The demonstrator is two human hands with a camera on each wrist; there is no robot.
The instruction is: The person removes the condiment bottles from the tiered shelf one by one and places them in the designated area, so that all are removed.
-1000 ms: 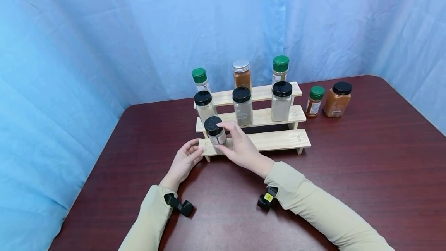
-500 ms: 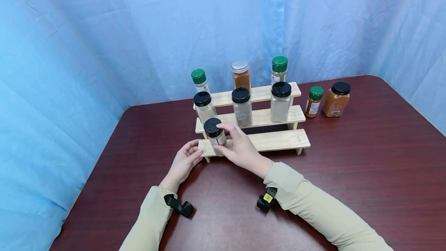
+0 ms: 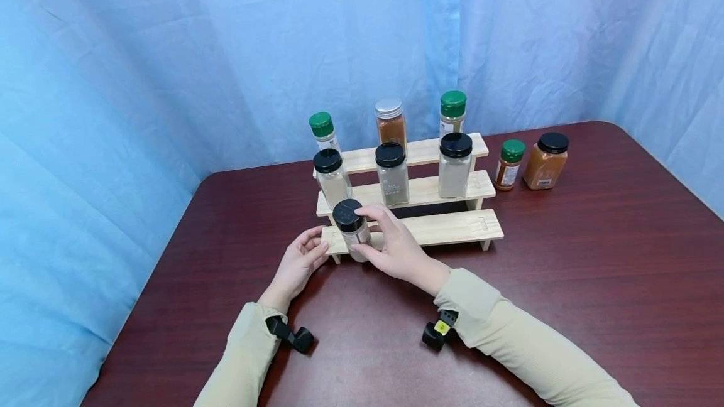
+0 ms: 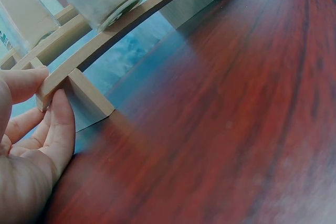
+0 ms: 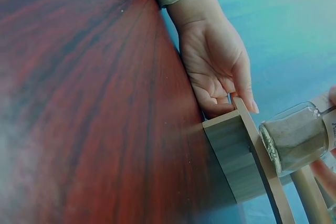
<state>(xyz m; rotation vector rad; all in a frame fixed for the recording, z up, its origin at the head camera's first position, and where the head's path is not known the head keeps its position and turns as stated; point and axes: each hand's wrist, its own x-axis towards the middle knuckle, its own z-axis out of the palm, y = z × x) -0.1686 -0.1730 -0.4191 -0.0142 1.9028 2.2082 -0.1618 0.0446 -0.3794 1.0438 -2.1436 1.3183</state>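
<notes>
My right hand (image 3: pixel 398 253) grips a black-lidded spice jar (image 3: pixel 355 240) with thumb and fingers on its right side. Leaning a little, the jar overlaps the front edge of the lowest shelf (image 3: pixel 441 228) of a three-tier wooden rack, near its left end. In the left wrist view, the jar's glass base (image 4: pixel 107 3) is right at that shelf edge. My left hand (image 3: pixel 298 262) pinches the left end of the same shelf, thumb above and fingers beneath, as the right wrist view also shows. A pale powder fills the jar (image 5: pixel 296 135) there.
Black-lidded jars (image 3: pixel 393 181) line the middle tier. On the top tier stand two green-capped bottles (image 3: pixel 321 124) and a silver-lidded jar (image 3: pixel 390 121). Right of the rack, a small green-capped bottle (image 3: pixel 509 168) and an orange-brown jar (image 3: pixel 545 165) stand on the dark red table (image 3: pixel 594 256).
My right hand has brought the spice jar slightly toward me and to the right, past the shelf's front edge. My left hand keeps its place on the shelf end.
</notes>
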